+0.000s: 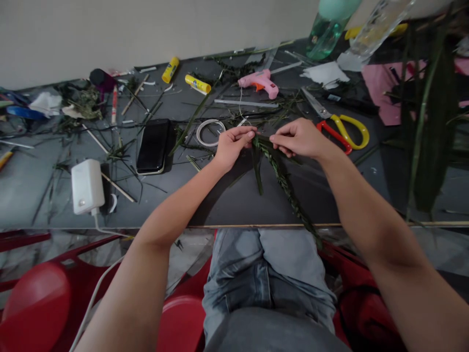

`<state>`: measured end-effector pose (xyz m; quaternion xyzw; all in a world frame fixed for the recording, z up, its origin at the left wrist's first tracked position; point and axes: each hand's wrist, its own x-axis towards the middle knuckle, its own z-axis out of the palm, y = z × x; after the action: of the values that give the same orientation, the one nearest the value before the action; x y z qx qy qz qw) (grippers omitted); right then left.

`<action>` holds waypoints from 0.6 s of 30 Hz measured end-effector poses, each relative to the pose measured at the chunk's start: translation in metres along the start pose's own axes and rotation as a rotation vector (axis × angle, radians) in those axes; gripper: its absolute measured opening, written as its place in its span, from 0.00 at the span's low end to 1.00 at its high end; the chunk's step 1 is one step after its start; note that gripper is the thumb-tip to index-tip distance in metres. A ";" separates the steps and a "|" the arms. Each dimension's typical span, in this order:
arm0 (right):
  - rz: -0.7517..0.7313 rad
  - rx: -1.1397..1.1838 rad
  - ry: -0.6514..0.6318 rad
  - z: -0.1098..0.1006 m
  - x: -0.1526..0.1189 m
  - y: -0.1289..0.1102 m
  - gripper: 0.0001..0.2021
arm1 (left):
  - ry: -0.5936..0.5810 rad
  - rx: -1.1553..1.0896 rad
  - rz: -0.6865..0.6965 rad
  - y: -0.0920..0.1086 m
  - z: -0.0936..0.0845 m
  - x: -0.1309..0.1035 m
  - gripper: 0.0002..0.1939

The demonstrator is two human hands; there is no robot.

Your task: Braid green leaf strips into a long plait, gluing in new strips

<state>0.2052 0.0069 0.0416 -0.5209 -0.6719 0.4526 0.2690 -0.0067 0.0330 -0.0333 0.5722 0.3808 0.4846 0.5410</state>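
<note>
A braided green leaf strand runs from between my hands down over the table's front edge toward my lap. My left hand pinches the upper end of the braid between thumb and fingers. Just to the right, my right hand is closed on a thin leaf strip that leads to the braid's top. A loose strip hangs below my left fingertips. Close behind my left hand lies a white ring-shaped roll.
On the dark table are a black phone, a white power bank with a cable, a pink glue gun, scissors, yellow glue sticks, leaf scraps and bottles. Red chairs stand below.
</note>
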 end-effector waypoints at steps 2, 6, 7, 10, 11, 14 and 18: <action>0.032 0.012 -0.008 -0.001 -0.001 -0.002 0.19 | 0.005 -0.035 0.008 0.000 0.000 0.000 0.20; 0.063 0.006 -0.040 -0.001 -0.001 -0.004 0.18 | -0.004 -0.094 0.005 0.002 0.000 0.000 0.21; 0.058 0.002 -0.044 0.000 0.000 -0.004 0.18 | -0.011 -0.095 0.000 0.002 0.000 0.000 0.21; 0.037 -0.012 -0.056 0.002 0.000 -0.004 0.16 | -0.033 -0.098 -0.030 0.003 0.000 0.000 0.19; 0.033 -0.018 -0.066 0.002 0.000 -0.003 0.15 | -0.036 -0.102 -0.037 0.003 0.000 0.000 0.18; 0.035 -0.029 -0.103 0.002 0.000 -0.003 0.15 | -0.037 -0.125 -0.026 0.005 0.001 -0.001 0.17; 0.022 -0.016 -0.094 0.005 -0.002 -0.004 0.14 | -0.064 -0.152 -0.014 0.008 0.002 -0.002 0.17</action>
<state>0.1996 0.0036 0.0432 -0.5085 -0.6817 0.4741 0.2280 -0.0057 0.0300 -0.0258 0.5419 0.3295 0.4898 0.5983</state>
